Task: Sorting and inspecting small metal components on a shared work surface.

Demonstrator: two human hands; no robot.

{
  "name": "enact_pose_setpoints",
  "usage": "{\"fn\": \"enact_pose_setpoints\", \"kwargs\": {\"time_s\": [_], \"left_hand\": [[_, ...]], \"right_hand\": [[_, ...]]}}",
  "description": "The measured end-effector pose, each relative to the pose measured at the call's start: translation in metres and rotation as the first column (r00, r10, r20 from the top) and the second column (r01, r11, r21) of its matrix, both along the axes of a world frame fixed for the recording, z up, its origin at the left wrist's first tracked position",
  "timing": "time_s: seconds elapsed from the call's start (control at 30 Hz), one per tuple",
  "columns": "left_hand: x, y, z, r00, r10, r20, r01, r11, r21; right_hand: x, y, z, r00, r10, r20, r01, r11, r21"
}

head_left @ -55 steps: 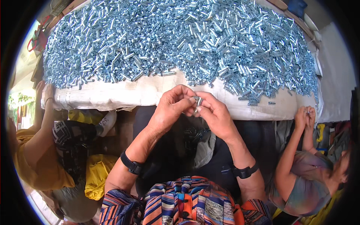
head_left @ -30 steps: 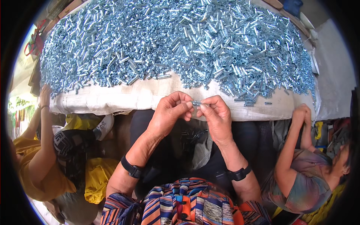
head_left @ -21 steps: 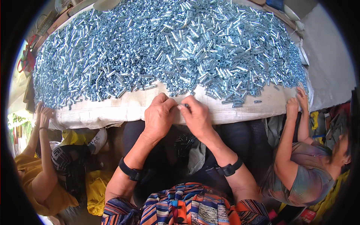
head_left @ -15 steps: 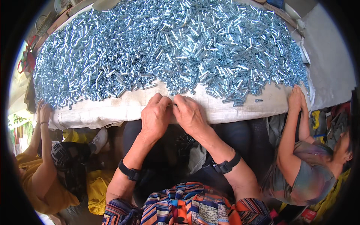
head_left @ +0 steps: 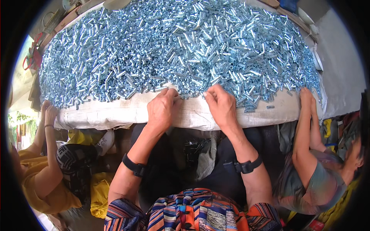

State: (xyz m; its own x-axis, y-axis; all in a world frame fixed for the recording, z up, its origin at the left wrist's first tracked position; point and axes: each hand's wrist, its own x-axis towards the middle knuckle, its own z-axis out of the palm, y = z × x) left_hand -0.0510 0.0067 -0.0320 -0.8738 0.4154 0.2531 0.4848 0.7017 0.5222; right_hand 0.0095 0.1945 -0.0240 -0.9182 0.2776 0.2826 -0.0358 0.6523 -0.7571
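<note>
A broad heap of small shiny blue-silver metal tubes (head_left: 169, 50) covers the cloth-covered table (head_left: 104, 113) before me. At the heap's near edge my left hand (head_left: 162, 108) is closed, its fingers curled down and pressed together. A little to its right, my right hand (head_left: 223, 104) is closed too, thumb and forefinger pinched beside the nearest tubes. What either hand holds, if anything, is hidden by the fingers. Black bands circle both my wrists.
One person (head_left: 50, 177) works at the left end of the table, another (head_left: 312, 173) at the right, hands at the cloth's edge. A single tube (head_left: 270, 107) lies apart from the heap. Dark tubes (head_left: 196, 148) show below the table edge between my knees.
My hands have moved apart: the right went right and slightly up toward the tubes, while the left stays near its place. The whole view has shifted slightly.
</note>
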Motion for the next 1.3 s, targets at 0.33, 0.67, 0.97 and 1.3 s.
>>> {"fn": "enact_pose_setpoints", "kwargs": {"time_s": [0.33,0.67,0.97,1.3], "left_hand": [[-0.007,0.012,-0.005,0.996,-0.051,-0.070,0.046,0.996,-0.074],[-0.008,0.005,0.002,0.997,-0.047,-0.058,0.039,0.991,-0.130],[0.024,-0.004,0.021,0.744,-0.363,0.561,-0.024,0.825,0.565],[0.036,-0.012,0.014,0.543,-0.498,0.676,-0.288,0.646,0.707]], "right_hand": [[-0.032,0.003,0.001,0.986,-0.156,0.063,0.109,0.879,0.465],[0.025,0.000,0.009,0.991,-0.104,0.090,0.111,0.990,-0.083],[0.040,-0.035,0.006,0.984,0.142,0.104,-0.071,0.861,-0.503],[0.049,-0.040,0.010,0.977,0.205,0.062,-0.087,0.645,-0.759]]}}
